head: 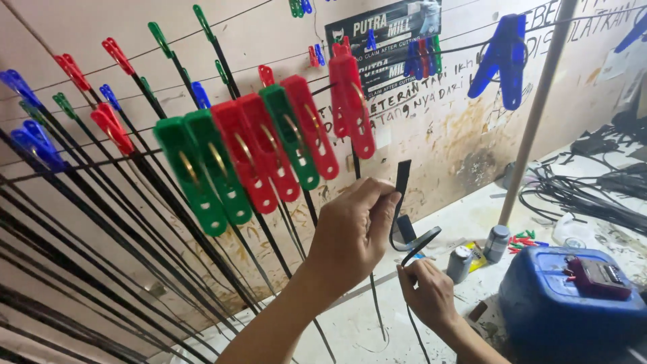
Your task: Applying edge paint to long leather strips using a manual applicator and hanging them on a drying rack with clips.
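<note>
Strap (pixel 402 202), black, flat, narrow, glossy; bent into a loop above the worktop (pixel 350 323). Left hand (pixel 350 232) pinches its upright end; right hand (pixel 426 291) grips the lower end. Red and green clothespegs (pixel 249 158) on wire just above.

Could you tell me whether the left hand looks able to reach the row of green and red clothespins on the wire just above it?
Probably yes. The left hand pinches a black strip right below the row of green and red clothespins, and nothing lies between them. The right hand holds the strip's lower part.
</note>
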